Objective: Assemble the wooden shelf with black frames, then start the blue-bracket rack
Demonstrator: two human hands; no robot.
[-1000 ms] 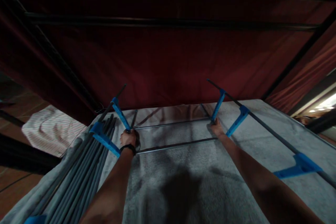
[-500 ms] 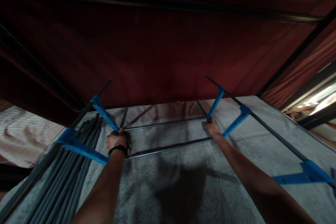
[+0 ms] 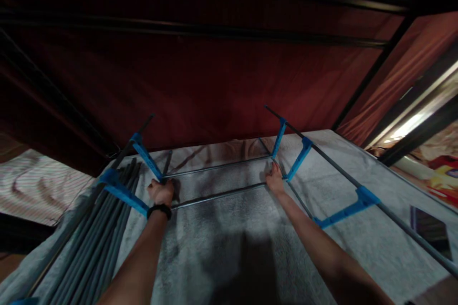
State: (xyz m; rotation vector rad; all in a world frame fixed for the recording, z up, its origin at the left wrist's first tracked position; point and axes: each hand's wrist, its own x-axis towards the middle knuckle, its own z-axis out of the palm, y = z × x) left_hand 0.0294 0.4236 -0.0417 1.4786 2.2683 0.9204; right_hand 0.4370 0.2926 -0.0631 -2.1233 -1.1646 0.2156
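A frame of grey tubes and blue plastic brackets lies on a pale fabric surface. My left hand [image 3: 161, 193], with a black band at the wrist, is closed around the frame's left lower tube, just below a blue bracket [image 3: 148, 158]. At the opposite side, my right hand [image 3: 275, 178] grips the right lower tube between two more brackets, one being the nearer blue bracket [image 3: 299, 159]. Two crossbars span between the hands: a far crossbar [image 3: 218, 167] and a near crossbar [image 3: 220, 195]. My fingers partly hide the tubes they hold.
A bundle of loose grey tubes [image 3: 93, 238] lies to the left of the frame. Behind it hangs a dark red fabric wall [image 3: 214, 86] with dark bars. A dark flat rectangular object [image 3: 431, 231] rests at the right. Striped cloth [image 3: 36, 186] shows at far left.
The view has tilted and turned slightly right, so the frame's right side sits further left in the picture. Both hands keep their places on the frame.
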